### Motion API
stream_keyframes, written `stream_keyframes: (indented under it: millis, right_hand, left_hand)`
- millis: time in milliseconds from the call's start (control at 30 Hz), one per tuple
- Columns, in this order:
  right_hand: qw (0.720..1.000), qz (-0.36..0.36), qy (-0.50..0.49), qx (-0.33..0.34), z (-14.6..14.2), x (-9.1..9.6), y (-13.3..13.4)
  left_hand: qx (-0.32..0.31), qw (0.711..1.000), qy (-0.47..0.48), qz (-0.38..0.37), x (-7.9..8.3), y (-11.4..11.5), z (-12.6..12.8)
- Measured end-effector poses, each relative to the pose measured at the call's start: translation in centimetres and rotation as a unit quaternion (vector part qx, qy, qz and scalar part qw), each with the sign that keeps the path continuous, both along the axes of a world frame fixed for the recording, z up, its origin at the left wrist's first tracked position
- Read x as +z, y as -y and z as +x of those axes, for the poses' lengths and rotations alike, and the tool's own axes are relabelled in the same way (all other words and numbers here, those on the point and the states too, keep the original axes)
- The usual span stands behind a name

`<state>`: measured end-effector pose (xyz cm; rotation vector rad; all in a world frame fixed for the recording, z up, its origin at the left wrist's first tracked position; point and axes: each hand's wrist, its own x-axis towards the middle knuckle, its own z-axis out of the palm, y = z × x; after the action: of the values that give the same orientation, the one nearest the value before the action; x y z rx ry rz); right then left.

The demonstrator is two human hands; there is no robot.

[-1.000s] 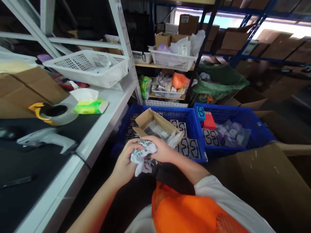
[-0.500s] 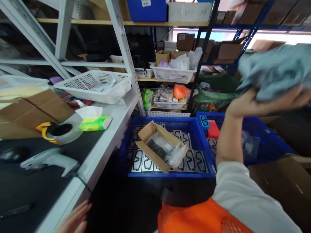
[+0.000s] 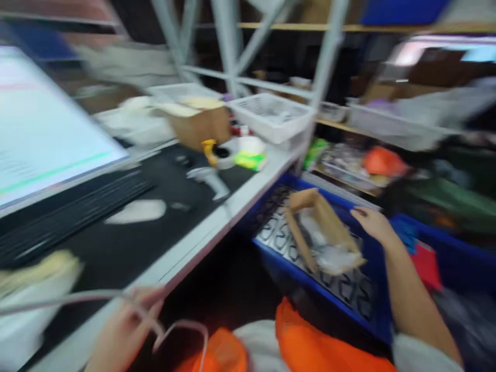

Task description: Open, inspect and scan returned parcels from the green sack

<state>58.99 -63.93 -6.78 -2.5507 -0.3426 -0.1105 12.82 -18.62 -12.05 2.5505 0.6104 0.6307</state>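
Blurred by motion, my left hand (image 3: pixel 126 328) is at the front edge of the desk (image 3: pixel 189 253), its thumb and fingers apart. A pale cable (image 3: pixel 182 324) crosses in front of it; I see no grip on the cable. My right hand (image 3: pixel 370 223) hangs over the blue crate (image 3: pixel 310 281), just right of an open cardboard box (image 3: pixel 300 243), with nothing visible in it. Whether it touches the box or crate rim I cannot tell. Clear plastic packets (image 3: pixel 335 256) lie in the box, which rests tilted on flat packages with dark outlines (image 3: pixel 277 232).
On the desk are a monitor (image 3: pixel 50 124), a keyboard (image 3: pixel 73 217), a barcode scanner (image 3: pixel 211 182), a tape dispenser (image 3: pixel 220 154) and a green tissue pack (image 3: pixel 250 159). A white basket (image 3: pixel 271 116) stands by the shelf post. At right is another blue crate with a red box (image 3: pixel 425 264).
The view has swung left, bringing the monitor and keyboard in. My right hand has come down from the upper right to the crate, and the grey bundle it held is gone from view.
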Motion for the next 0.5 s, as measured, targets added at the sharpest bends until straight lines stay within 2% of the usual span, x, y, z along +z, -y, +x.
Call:
stream_keyframes:
  millis: [100, 167, 200, 267, 367, 433, 500]
  right_hand:
    - [0.985, 0.028, -0.032, 0.165, -1.2, -4.2, -9.1]
    - [0.960, 0.050, -0.030, 0.272, -2.2, -5.4, -15.4]
    - [0.948, 0.054, -0.018, 0.312, -2.6, -5.5, -18.6]
    - [0.933, 0.031, 0.025, 0.359, -3.1, -4.9, -24.9]
    - [0.932, -0.060, 0.064, 0.352, -3.0, -3.8, -34.2]
    - [0.933, -0.111, 0.030, 0.342, -2.6, -3.5, -39.6]
    - [0.928, -0.137, -0.005, 0.346, -2.5, -3.6, -44.0]
  left_hand:
    - [0.114, 0.991, 0.063, 0.021, 4.6, -0.2, -3.9]
    - [0.184, 0.978, 0.087, 0.039, 6.4, -2.0, -6.8]
    - [0.223, 0.969, 0.101, 0.043, 6.7, -2.9, -8.3]
    - [0.302, 0.944, 0.119, 0.050, 6.6, -4.5, -11.2]
    - [0.380, 0.917, 0.090, 0.078, 4.6, -5.6, -13.8]
    - [0.372, 0.923, 0.036, 0.093, 3.1, -5.7, -14.3]
    - [0.336, 0.936, -0.023, 0.101, 1.9, -5.7, -14.1]
